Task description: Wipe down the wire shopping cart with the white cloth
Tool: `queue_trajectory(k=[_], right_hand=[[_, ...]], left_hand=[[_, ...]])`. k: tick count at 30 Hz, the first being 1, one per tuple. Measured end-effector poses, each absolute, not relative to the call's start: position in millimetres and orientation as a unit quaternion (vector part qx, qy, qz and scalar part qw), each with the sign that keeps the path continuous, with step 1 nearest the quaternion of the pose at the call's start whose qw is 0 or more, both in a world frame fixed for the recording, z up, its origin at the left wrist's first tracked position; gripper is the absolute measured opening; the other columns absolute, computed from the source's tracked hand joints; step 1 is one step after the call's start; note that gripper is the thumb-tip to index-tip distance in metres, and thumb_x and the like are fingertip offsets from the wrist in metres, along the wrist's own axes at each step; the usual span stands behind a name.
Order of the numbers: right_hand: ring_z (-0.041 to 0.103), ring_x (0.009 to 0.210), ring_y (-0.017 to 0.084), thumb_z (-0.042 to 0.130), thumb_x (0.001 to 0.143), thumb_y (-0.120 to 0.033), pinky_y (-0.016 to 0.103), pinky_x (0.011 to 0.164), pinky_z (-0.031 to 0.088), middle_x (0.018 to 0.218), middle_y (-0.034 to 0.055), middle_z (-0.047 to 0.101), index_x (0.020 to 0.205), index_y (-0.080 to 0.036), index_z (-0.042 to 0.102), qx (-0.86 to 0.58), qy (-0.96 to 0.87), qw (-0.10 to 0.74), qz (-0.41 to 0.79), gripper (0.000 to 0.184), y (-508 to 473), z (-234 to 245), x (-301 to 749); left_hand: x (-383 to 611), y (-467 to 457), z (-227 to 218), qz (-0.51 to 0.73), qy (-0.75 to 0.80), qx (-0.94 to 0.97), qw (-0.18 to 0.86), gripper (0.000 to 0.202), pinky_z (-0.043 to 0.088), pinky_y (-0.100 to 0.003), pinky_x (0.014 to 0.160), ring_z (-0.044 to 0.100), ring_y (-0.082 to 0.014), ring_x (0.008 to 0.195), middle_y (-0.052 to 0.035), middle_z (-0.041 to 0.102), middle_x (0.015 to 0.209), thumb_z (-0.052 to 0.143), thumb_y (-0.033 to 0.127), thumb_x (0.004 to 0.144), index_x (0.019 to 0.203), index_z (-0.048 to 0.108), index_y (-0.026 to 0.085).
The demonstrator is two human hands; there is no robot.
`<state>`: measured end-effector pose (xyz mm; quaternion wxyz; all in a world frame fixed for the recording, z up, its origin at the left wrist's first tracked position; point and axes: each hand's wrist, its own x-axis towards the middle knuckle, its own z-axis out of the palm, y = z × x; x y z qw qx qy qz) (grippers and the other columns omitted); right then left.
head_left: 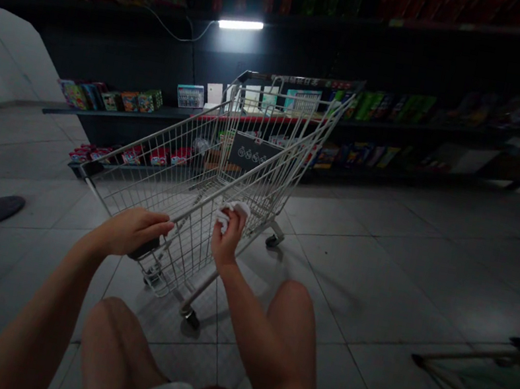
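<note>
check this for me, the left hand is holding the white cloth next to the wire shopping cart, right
Not quite: the right hand holds the white cloth, not the left hand, as the head view shows. It is next to the wire shopping cart, as you said.

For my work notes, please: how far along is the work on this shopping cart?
Done: nothing shows clearly; the wires look alike everywhere. In hand: the right hand presses a white cloth on the shopping cart's side rail; the left hand lies over the dark handle. Left: the far wires and wheels, no cloth there.
</note>
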<state>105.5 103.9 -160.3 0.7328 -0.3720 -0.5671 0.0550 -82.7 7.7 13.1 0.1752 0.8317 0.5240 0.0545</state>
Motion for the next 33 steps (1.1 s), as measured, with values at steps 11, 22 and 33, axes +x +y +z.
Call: queue_trajectory(k=[11,22,33], right_hand=[[0.053,0.106,0.024,0.051,0.083,-0.025,0.041,0.097,0.046,0.105,0.0094,0.058,0.100,-0.019,0.058,-0.361,-0.672,0.646,0.042,0.019,89.2,-154.0,97.1],[0.053,0.112,0.025,0.046,0.087,-0.035,0.043,0.098,0.047,0.105,0.0120,0.059,0.103,-0.018,0.061,-0.349,-0.715,0.605,0.033,0.027,102.8,-180.0,82.7],[0.050,0.117,0.023,0.049,0.086,-0.030,0.042,0.104,0.043,0.120,0.0123,0.050,0.113,-0.018,0.061,-0.385,-0.628,0.674,0.054,0.031,129.4,-173.3,113.4]], left_hand=[[-78.7,12.6,19.5,-0.012,0.577,0.809,0.109,0.053,0.042,-0.030,0.066,0.060,-0.0176,0.068,-0.0044,0.065,0.072,0.024,0.057,0.094,0.078,0.059,0.020],[5.3,54.3,21.3,0.043,0.642,0.766,0.007,0.062,0.047,-0.038,0.077,0.067,-0.0300,0.094,-0.0163,0.071,0.103,0.021,0.064,0.094,0.106,0.058,0.016],[-23.0,55.8,7.4,0.024,0.645,0.760,-0.078,0.045,0.044,-0.035,0.072,0.069,-0.0291,0.086,-0.0144,0.072,0.095,0.022,0.047,0.099,0.110,0.055,0.018]])
